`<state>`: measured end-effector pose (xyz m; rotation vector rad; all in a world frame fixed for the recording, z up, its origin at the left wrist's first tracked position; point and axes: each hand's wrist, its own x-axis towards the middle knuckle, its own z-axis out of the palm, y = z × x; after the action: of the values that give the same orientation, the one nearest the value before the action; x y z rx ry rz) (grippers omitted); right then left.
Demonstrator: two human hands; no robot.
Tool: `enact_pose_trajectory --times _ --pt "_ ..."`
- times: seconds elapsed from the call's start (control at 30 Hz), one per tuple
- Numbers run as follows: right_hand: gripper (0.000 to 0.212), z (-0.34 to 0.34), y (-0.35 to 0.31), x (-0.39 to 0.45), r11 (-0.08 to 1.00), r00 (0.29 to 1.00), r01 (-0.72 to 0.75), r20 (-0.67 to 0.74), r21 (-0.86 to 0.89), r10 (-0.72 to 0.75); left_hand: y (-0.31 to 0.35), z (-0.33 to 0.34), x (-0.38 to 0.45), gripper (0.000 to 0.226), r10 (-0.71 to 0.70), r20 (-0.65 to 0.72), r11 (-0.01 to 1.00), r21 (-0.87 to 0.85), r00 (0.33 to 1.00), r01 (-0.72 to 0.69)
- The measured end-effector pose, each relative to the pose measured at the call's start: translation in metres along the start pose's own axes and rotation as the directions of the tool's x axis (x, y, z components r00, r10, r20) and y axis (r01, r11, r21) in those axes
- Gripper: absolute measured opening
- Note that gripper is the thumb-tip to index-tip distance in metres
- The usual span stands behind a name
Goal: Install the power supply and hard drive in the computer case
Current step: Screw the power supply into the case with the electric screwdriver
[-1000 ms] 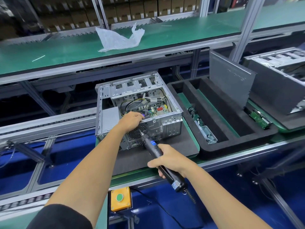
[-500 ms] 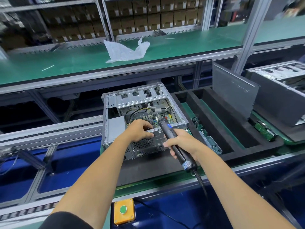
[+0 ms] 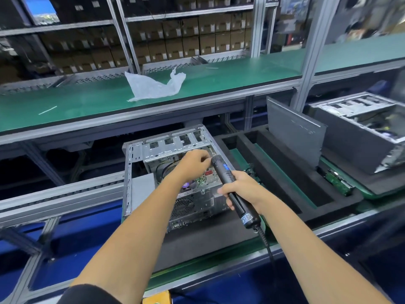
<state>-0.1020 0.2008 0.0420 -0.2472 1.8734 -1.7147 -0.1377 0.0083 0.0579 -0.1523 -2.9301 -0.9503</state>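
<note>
Right hand (image 3: 242, 189): fingers wrapped round the black body of an electric screwdriver (image 3: 232, 189), tool tilted, nose pointing up and away into the computer case (image 3: 166, 178), cable trailing from its near end toward the person. Left hand (image 3: 194, 163): reaches inside the case, fingers curled and brought together just beside the screwdriver's nose; whether they pinch something cannot be told, the tips are blurred and partly hidden.

Case lies open side up under both hands, on a dark foam pad (image 3: 197, 244); rear fan grille faces the person, circuit board and dark cables visible between the forearms. A plain grey block (image 3: 142, 187) sits in the case's corner to the left of the left forearm.

Right of the right hand: black foam tray (image 3: 282, 185) with long troughs, a grey panel (image 3: 293, 137) standing upright in it. Further right, a green board (image 3: 337, 183) in a foam slot and a second case (image 3: 361, 128).

Beyond the hands: green shelf (image 3: 219, 84) bearing a crumpled white plastic bag (image 3: 153, 86); behind it, racks of brown cartons (image 3: 186, 42).
</note>
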Motion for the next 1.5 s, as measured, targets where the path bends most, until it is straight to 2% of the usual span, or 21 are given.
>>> enact_pose_trajectory --times 0.13,0.27,0.4,0.53,0.63,0.73,0.83,0.93,0.97,1.07,1.17,1.23,1.27,1.33,1.37,1.43,1.47,1.5 --pt "0.03 -0.042 0.0 -0.001 1.0 0.997 0.011 -0.072 -0.005 -0.011 0.038 0.029 0.028 0.025 0.056 0.001 0.998 0.036 0.998 -0.056" --pt "0.029 -0.098 0.002 0.008 1.0 0.997 0.013 -0.08 -0.011 -0.014 0.072 0.071 0.067 0.026 0.053 0.017 0.997 0.06 0.998 -0.054" --pt "0.026 -0.157 0.015 0.022 1.0 0.993 -0.022 -0.114 0.008 0.023 0.105 0.116 0.111 0.019 0.004 0.036 0.995 0.095 0.999 -0.008" --pt "0.032 -0.216 0.03 0.037 0.996 0.99 -0.088 -0.114 0.003 0.088 0.129 0.167 0.15 0.028 -0.085 0.063 0.993 0.084 0.994 0.079" --pt "0.026 -0.248 0.049 0.05 0.993 0.988 -0.117 -0.104 -0.012 0.116 0.133 0.208 0.166 0.025 -0.166 0.099 0.984 0.08 0.981 0.158" --pt "0.022 -0.264 0.072 0.06 0.984 0.983 -0.168 -0.09 -0.065 0.162 0.12 0.244 0.167 0.023 -0.288 0.213 0.956 0.121 0.934 0.268" --pt "0.024 -0.271 0.093 0.071 0.972 0.971 -0.221 -0.112 -0.083 0.212 0.103 0.278 0.16 0.029 -0.376 0.354 0.919 0.259 0.857 0.296" --pt "0.028 -0.274 0.111 0.086 0.958 0.959 -0.26 -0.153 -0.124 0.24 0.095 0.305 0.156 0.012 -0.442 0.409 0.883 0.354 0.798 0.308" --pt "0.028 -0.275 0.114 0.091 0.953 0.956 -0.263 -0.172 -0.15 0.237 0.089 0.315 0.159 0.009 -0.446 0.409 0.884 0.344 0.796 0.318" --pt "0.027 -0.276 0.124 0.103 0.947 0.957 -0.248 -0.203 -0.204 0.207 0.072 0.344 0.161 0.026 -0.485 0.427 0.875 0.232 0.764 0.426" --pt "0.025 -0.276 0.135 0.106 0.936 0.957 -0.257 -0.2 -0.24 0.211 0.065 0.367 0.154 0.033 -0.563 0.398 0.792 0.008 0.725 0.61" --pt "0.026 -0.278 0.14 0.108 0.932 0.951 -0.275 -0.208 -0.238 0.228 0.065 0.373 0.158 0.033 -0.6 0.443 0.736 -0.019 0.666 0.676" --pt "0.026 -0.279 0.141 0.11 0.931 0.949 -0.28 -0.216 -0.233 0.231 0.062 0.376 0.161 0.031 -0.628 0.44 0.73 0.049 0.641 0.682" --pt "0.025 -0.281 0.143 0.113 0.932 0.948 -0.279 -0.219 -0.233 0.229 0.058 0.378 0.159 0.029 -0.603 0.398 0.781 0.113 0.692 0.615" --pt "0.025 -0.282 0.143 0.113 0.932 0.95 -0.275 -0.214 -0.237 0.226 0.058 0.378 0.157 0.029 -0.538 0.393 0.827 0.074 0.746 0.557" --pt "0.025 -0.283 0.145 0.113 0.933 0.954 -0.267 -0.199 -0.239 0.222 0.057 0.377 0.154 0.029 -0.498 0.381 0.856 0.073 0.779 0.511" --pt "0.026 -0.284 0.145 0.113 0.936 0.956 -0.265 -0.194 -0.234 0.222 0.059 0.376 0.158 0.028 -0.491 0.407 0.867 0.138 0.77 0.479" --pt "0.026 -0.285 0.146 0.113 0.94 0.956 -0.263 -0.19 -0.22 0.223 0.061 0.377 0.163 0.027 -0.514 0.452 0.856 0.224 0.729 0.465"
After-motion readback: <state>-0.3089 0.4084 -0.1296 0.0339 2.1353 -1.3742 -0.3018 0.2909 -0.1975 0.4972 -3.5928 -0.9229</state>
